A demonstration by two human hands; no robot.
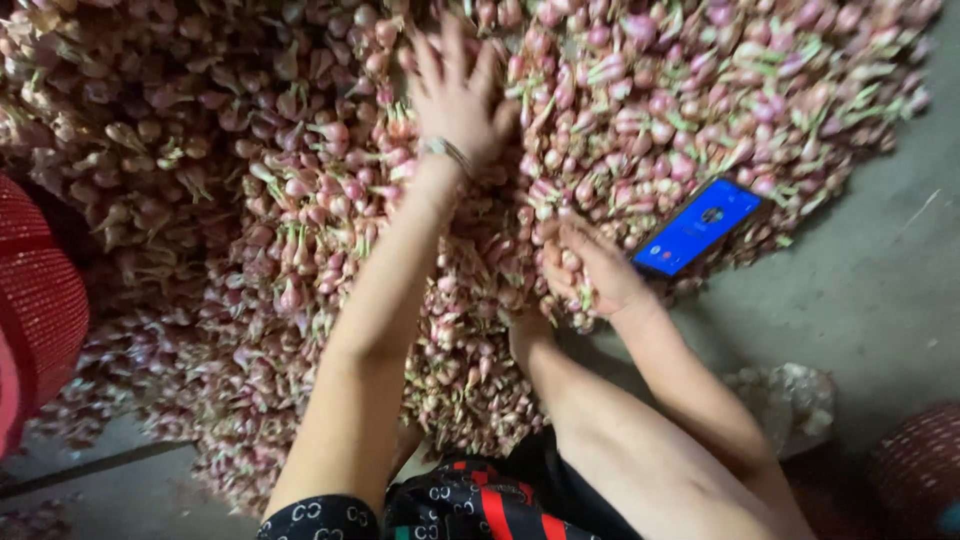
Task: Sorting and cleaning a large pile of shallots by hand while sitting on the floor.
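My left hand (455,95) lies flat, fingers spread, on the shallot heap (250,200); my right hand (590,270) grasps several shallots beside a lit phone (698,226).

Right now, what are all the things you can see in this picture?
Shallots: a huge pile, too many to count, pink-purple with green stalk ends, spread across the floor.
Phone: one, blue lit screen, lying on the pile's right edge.
Red mesh sacks: one at far left, another at bottom right.
Clear plastic bag: one, on the grey concrete floor, lower right.
Bracelet: one, silvery, on the left wrist.
Left hand: open, flat on the pile.
Right hand: fingers curled in the shallots; grip unclear.
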